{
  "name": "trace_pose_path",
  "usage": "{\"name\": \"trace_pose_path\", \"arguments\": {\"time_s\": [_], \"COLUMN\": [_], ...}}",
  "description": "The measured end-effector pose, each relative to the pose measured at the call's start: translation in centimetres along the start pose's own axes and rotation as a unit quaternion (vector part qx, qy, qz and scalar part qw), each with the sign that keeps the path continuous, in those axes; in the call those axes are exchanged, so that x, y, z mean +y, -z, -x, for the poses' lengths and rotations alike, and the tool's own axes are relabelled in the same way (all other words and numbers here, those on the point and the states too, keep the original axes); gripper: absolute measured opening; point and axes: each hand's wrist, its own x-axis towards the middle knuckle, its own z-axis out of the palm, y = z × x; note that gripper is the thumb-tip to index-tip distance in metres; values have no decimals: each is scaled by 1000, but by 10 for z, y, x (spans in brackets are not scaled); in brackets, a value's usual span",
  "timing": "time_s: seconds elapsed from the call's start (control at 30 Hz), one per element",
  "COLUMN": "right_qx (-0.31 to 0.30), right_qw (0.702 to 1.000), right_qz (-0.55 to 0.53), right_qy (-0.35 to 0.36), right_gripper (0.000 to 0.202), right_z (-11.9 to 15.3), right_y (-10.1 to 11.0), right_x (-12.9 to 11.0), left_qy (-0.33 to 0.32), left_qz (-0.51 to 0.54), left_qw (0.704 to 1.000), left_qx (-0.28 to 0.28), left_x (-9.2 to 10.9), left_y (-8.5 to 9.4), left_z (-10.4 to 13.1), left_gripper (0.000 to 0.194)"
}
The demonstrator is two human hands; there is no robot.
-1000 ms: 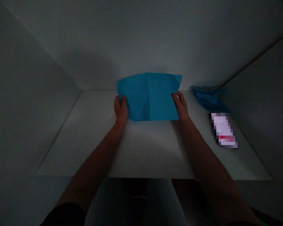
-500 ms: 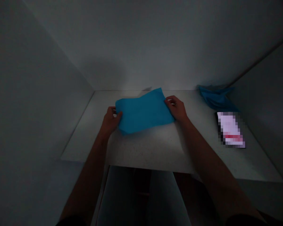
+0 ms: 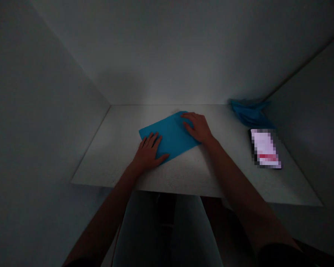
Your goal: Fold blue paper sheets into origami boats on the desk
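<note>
A blue rectangular sheet (image 3: 169, 133), cloth or paper I cannot tell, lies flat and slightly slanted on the white table. Across its near left corner rests my left hand (image 3: 149, 152), palm down with the fingers spread. My right hand (image 3: 197, 128) lies over the sheet's right end, its fingers stretched out and bent a little, the thumb apart from them. Both hands touch the sheet from above, and neither grips it. Its right edge is partly hidden under the right hand.
A crumpled blue piece (image 3: 250, 113), perhaps a bag or cloth, lies in the back right corner of the table (image 3: 105, 155). In front of it is a phone-like device (image 3: 265, 148) with a blurred lit screen. Walls close in the table at the back and sides.
The sheet was held at both ends, its far right corner raised; now it lies flat. My left hand let go and moved right onto it. My right hand shifted left over its end.
</note>
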Motion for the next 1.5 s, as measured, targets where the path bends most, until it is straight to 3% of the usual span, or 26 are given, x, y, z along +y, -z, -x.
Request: {"name": "trace_pose_path", "arguments": {"time_s": [0.07, 0.17, 0.27, 0.33, 0.4, 0.5, 0.63, 0.77, 0.83, 0.93, 1.03, 1.23, 1.43, 1.5], "right_qx": [-70, -125, -137, -118, -84, -39, -22, -12, -2, 5, 8, 20, 31, 30], "right_qw": [996, 985, 981, 987, 994, 998, 997, 996, 996, 994, 993, 986, 967, 956], "right_qz": [-40, -97, -112, -93, -65, -45, -64, -73, -76, -83, -95, -132, -211, -245], "right_qy": [33, 66, 78, 57, 24, -21, -37, -45, -54, -66, -73, -98, -143, -158], "right_gripper": [48, 45, 43, 43, 44, 43, 40, 35, 35, 36, 36, 33, 31, 28], "right_z": [1, 2, 3, 2, 1, 0, 1, 0, 0, 0, 2, 2, 1, 0], "right_y": [-14, -31, -35, -30, -23, -16, -14, -16, -16, -16, -14, -14, -13, -14], "right_x": [-5, -6, 0, 6, 13, 19, 21, 21, 21, 21, 22, 26, 17, 16], "left_qy": [11, -19, -60, -55, -18, 92, 263, 323, 306, 226, 178, 240, 255, 298], "left_qz": [5, 37, 56, 44, 21, -17, -72, -82, -76, -58, -11, -32, -42, -36], "left_qw": [1000, 999, 997, 997, 1000, 995, 960, 942, 947, 966, 980, 968, 964, 952], "left_qx": [7, 23, 1, -7, 4, 38, 60, 49, 65, 111, 85, 65, 69, 58], "left_x": [9, 17, 19, 16, 9, -9, -38, -59, -73, -99, -122, -143, -165, -173], "left_y": [3, 2, -6, -11, -14, -11, 2, 18, 27, 33, 30, 21, 37, 40], "left_z": [-4, -22, -41, -44, -38, -16, 25, 45, 35, 1, -34, -54, -55, -64], "left_gripper": [80, 70, 75, 78, 78, 78, 84, 87, 87, 86, 89, 88, 89, 83]}}
